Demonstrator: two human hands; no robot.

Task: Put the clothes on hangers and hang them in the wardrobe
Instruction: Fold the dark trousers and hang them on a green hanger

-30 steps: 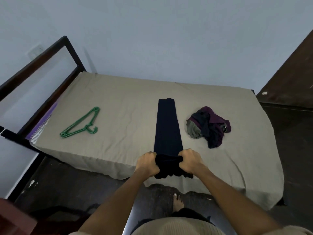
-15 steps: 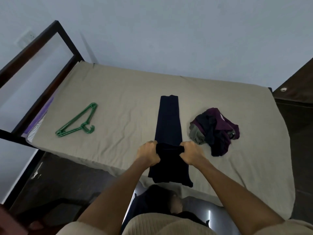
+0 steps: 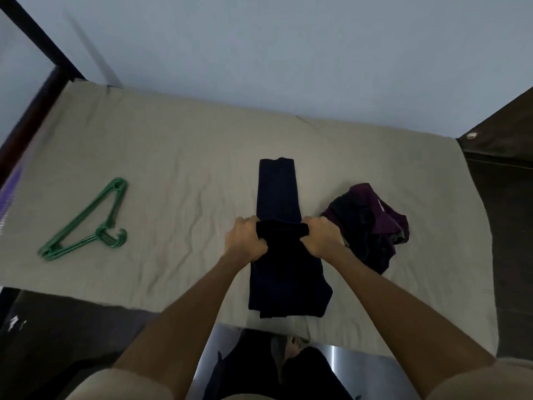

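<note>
We clamp both grips, left hand [image 3: 245, 241] and right hand [image 3: 320, 238], on the dark trousers [image 3: 278, 192], whose long axis runs straight away from us; green hangers [image 3: 86, 223] lie well left, nearer the left hand.

trousers [image 3: 278, 192]: dark matt cloth | hangers [image 3: 86, 223]: green plastic | bedsheet [image 3: 178, 168]: wrinkled cloth

Trousers [image 3: 278, 194]: dark navy, plain, almost black at the fold. Hangers [image 3: 86, 223] at 9 o'clock: green, plain. Pile of clothes [image 3: 367, 223] at 3 o'clock: deep purple mixed with black, a bit of grey at its right edge. Bed sheet [image 3: 178, 157]: beige, no pattern. Bed frame [image 3: 34, 33] at 10 o'clock: black. Wall [image 3: 288, 53]: pale blue-grey. Floor [image 3: 57, 327]: dark brown.
</note>
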